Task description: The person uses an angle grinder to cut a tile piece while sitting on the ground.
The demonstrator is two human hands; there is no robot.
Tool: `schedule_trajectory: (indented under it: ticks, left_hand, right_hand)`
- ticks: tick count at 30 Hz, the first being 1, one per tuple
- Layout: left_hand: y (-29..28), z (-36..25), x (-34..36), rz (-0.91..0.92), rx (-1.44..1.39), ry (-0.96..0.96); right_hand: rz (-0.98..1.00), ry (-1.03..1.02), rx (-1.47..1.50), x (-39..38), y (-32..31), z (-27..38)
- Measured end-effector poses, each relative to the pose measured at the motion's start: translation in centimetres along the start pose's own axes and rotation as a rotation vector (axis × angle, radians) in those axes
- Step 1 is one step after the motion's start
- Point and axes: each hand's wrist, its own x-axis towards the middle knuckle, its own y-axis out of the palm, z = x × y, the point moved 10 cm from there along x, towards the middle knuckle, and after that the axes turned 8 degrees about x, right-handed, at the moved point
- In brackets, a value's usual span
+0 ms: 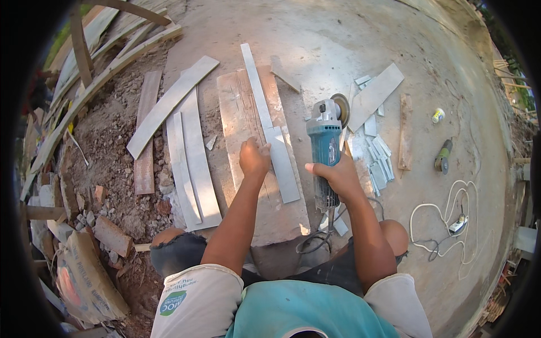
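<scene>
My right hand (338, 173) is wrapped round the body of a blue-green angle grinder (326, 138). Its disc (340, 109) points away from me, raised above the ground. A wooden plank block (239, 121) lies before me, bearing a long narrow grey strip (256, 84) and a shorter, wider grey board piece (283, 169). The short piece lies over or against the strip's near end; I cannot tell which. My left hand (255, 159) rests on the wood with its fingers curled against the short piece's left edge, near where the two meet.
Cut grey pieces (378, 160) are heaped right of the grinder. Further right lie a second grinder (443, 158), a small white container (438, 115) and a looped white cord (417, 217) with a socket block (458, 225). Long boards (197, 152), rubble (112, 135) and a sack (87, 276) are left.
</scene>
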Motion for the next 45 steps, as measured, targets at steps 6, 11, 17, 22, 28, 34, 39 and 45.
schedule_trajectory:
  ticks: [6,11,17,22,28,34,39,45]
  left_hand:
    - [2.7,-1.8,-13.8,0.193,0.061,-0.014]
    - [3.5,-1.5,-13.7,0.258,0.066,-0.103]
    - [2.2,-2.7,-9.3,0.193,0.074,-0.056]
    - [3.5,-2.1,-7.2,0.256,0.086,-0.027]
    - [0.8,-0.3,-5.8,0.094,0.126,0.284]
    - [1.7,0.9,-5.7,0.179,0.309,0.380]
    - [3.3,2.2,-5.2,0.232,0.358,0.409]
    - [3.5,2.6,-5.2,0.176,0.237,0.419]
  right_hand:
    - [0.008,0.021,0.052,0.2,0.7,-0.4]
    - [-0.010,-0.018,0.073,-0.7,0.6,0.0]
    - [-0.010,-0.018,0.034,-1.1,0.7,0.5]
    - [0.006,-0.026,0.056,-0.3,1.5,0.5]
    - [-0.009,-0.036,-0.085,2.5,3.6,-1.0]
    - [0.011,0.024,-0.288,4.7,7.1,-1.5]
    - [-0.055,0.037,-0.379,5.8,9.3,-1.8]
    - [-0.058,0.063,-0.477,7.8,11.5,-2.8]
